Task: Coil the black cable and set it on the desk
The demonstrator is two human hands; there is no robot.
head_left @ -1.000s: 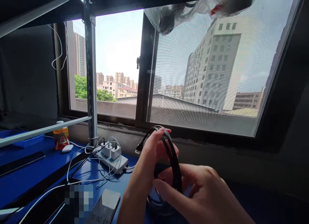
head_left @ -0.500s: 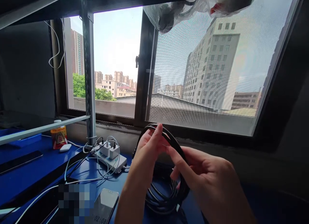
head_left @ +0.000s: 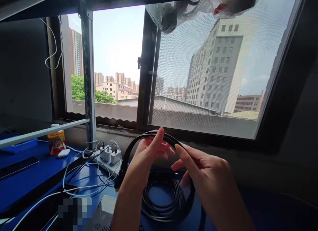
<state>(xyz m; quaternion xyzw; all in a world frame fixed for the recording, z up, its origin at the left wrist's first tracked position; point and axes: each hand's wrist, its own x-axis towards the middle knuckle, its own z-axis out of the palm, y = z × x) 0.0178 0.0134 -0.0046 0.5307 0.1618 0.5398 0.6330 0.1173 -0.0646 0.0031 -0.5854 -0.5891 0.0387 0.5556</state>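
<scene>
A band of black cable arches up between my two hands and hangs down on both sides. My left hand grips the top of the arch, its thumb pressed over the strands and the fingers curled beneath. On the right side of the arch, my right hand pinches the cable between thumb and fingers. Below both hands, a round coil of black cable lies on the blue tabletop. Whether the coil joins the held band, I cannot tell. Small metallic tips show near the right fingers.
Left of my forearm lies a phone. A white power strip with plugged chargers stands behind it amid loose white cables. A metal shelf post rises there, near an orange-red container. The window is ahead.
The held loops have opened into a wider arch reaching farther left. My hands have shifted slightly left in view, and more of the coil on the table shows beneath them.
</scene>
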